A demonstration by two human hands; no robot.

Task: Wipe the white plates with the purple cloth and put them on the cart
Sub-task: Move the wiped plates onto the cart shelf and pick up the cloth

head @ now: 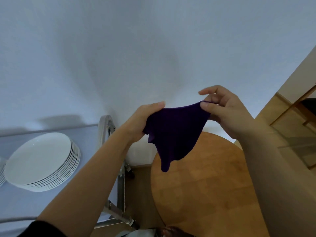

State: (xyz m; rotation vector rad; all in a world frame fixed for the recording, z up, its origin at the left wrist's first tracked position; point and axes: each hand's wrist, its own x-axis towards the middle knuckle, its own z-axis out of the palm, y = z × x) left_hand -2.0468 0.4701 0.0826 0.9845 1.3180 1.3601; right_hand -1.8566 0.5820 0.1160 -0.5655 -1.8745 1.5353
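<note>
The purple cloth (172, 132) hangs in the air between 2 hands, its top edge running across from the left hand (143, 120), whose fingers bunch one corner, to the right hand (227, 113), whose fingers (207, 106) pinch the other. It is dark, limp, sagging to a point above the round wooden table (205, 194). The stack of white plates (42, 161) lies on the cart (106, 134), well below and left of the left hand's fingers, the nearer hand.

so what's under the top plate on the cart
More white plates: the top plate sits on a stack whose rims show along its right edge, on the cart. Their faces and the cart surface below the stack are covered.
</note>
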